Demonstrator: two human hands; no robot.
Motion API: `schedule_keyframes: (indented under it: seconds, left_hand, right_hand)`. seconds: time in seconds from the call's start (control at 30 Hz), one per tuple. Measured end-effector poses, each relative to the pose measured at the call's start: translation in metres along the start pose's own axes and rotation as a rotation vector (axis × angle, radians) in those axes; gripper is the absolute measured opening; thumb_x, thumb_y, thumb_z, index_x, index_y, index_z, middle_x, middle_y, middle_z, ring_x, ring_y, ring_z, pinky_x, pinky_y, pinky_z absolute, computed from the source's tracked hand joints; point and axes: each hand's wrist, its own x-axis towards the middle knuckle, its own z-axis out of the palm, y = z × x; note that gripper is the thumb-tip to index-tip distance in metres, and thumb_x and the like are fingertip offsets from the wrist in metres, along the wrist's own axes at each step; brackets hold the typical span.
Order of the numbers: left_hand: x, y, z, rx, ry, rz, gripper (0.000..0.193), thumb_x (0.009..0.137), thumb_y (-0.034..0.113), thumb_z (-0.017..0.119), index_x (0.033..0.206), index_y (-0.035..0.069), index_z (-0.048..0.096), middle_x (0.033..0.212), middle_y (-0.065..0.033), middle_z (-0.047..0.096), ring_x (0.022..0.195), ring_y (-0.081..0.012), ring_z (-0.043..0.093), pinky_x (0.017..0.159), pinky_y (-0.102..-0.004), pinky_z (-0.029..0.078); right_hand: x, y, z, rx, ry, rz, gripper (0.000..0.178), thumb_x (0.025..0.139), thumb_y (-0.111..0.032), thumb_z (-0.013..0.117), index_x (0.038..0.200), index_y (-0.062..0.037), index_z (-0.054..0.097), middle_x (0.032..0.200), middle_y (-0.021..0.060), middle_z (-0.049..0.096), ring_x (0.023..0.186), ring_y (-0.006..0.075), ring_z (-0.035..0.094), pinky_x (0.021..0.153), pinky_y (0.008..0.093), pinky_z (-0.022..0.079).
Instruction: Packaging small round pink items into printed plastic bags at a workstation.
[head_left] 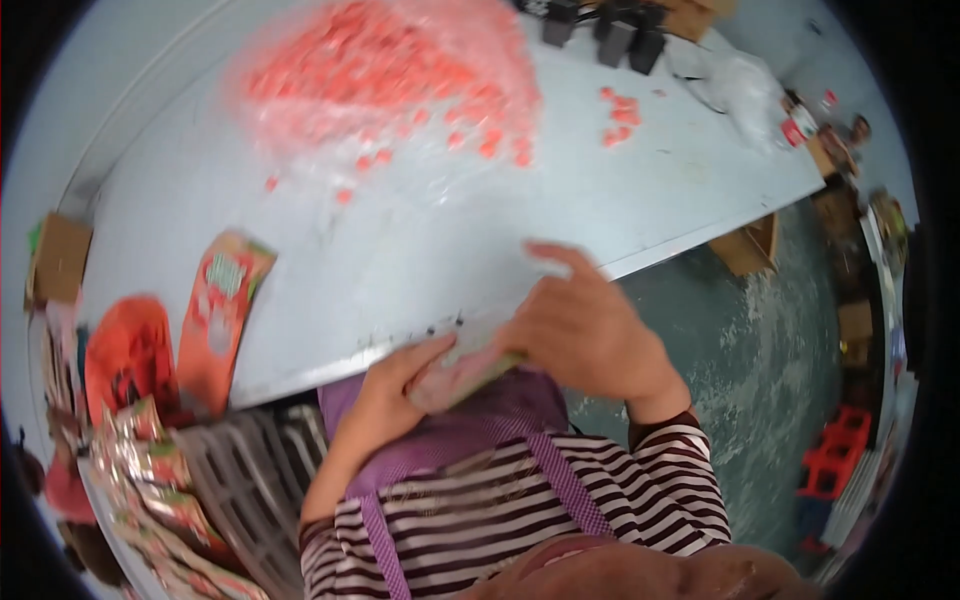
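Observation:
At the near table edge, in front of the purple apron, a small clear-and-pinkish plastic pouch (pixel 458 384) lies between my two hands. My left hand (pixel 388 392) grips its left end, thumb on top. The curled lower fingers of my right hand (pixel 580 335) close on its right end, while the index finger sticks out over the table. Motion blurs the pouch, and its contents cannot be made out. Beyond my hands, a big heap of small orange-red pieces (pixel 380 70) is spread on a clear plastic sheet, with several loose ones around it.
The pale table (pixel 400 240) has a straight front edge. On its left lies a flat orange-red printed pouch (pixel 215 320), near a red basket (pixel 128 350). Stacked printed packets (pixel 160 470) and grey trays (pixel 240 480) are at lower left. Black containers (pixel 615 35) stand far back.

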Motion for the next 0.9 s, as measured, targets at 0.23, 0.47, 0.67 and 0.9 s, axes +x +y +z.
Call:
schedule_keyframes:
  seconds: [0.23, 0.47, 0.67, 0.9]
  left_hand:
    - [-0.012, 0.019, -0.019, -0.289, 0.254, -0.264, 0.041, 0.077, 0.002, 0.068, 0.115, -0.005, 0.053, 0.099, -0.0054, 0.063, 0.083, -0.0069, 0.057, 0.07, -0.022, 0.047]
    - [-0.078, 0.055, -0.05, -0.446, 0.83, -0.184, 0.027, 0.077, 0.001, 0.068, 0.103, -0.001, 0.058, 0.083, -0.0008, 0.063, 0.07, -0.006, 0.056, 0.06, -0.021, 0.045]
    - [-0.15, 0.116, -0.081, 0.142, 2.017, 0.143, 0.013, 0.078, 0.003, 0.067, 0.089, -0.002, 0.062, 0.075, -0.0011, 0.063, 0.074, -0.0088, 0.058, 0.062, -0.0221, 0.046]
    - [-0.377, 0.119, -0.128, 0.979, 1.967, -0.232, 0.027, 0.082, 0.012, 0.066, 0.102, -0.002, 0.055, 0.091, -0.0037, 0.064, 0.082, -0.0093, 0.058, 0.073, -0.022, 0.043]
  right_hand:
    - [0.008, 0.096, 0.042, 0.063, 0.164, 0.439, 0.032, 0.082, -0.013, 0.057, 0.113, -0.0031, 0.055, 0.11, 0.0136, 0.057, 0.104, 0.0314, 0.052, 0.096, 0.0442, 0.037]
    - [-0.052, 0.144, 0.105, -0.383, -0.257, 0.386, 0.046, 0.091, -0.025, 0.047, 0.135, -0.0129, 0.04, 0.14, 0.0145, 0.036, 0.131, 0.0295, 0.028, 0.108, 0.0465, 0.014]
    - [-0.052, 0.161, 0.113, -0.372, -0.271, 0.297, 0.044, 0.094, -0.027, 0.043, 0.135, -0.0143, 0.039, 0.141, 0.014, 0.034, 0.131, 0.0318, 0.029, 0.106, 0.0476, 0.016]
    - [-0.06, 0.178, 0.116, -0.429, -0.27, 0.321, 0.045, 0.094, -0.034, 0.04, 0.136, -0.016, 0.039, 0.142, 0.0126, 0.034, 0.13, 0.0321, 0.03, 0.105, 0.0481, 0.017]
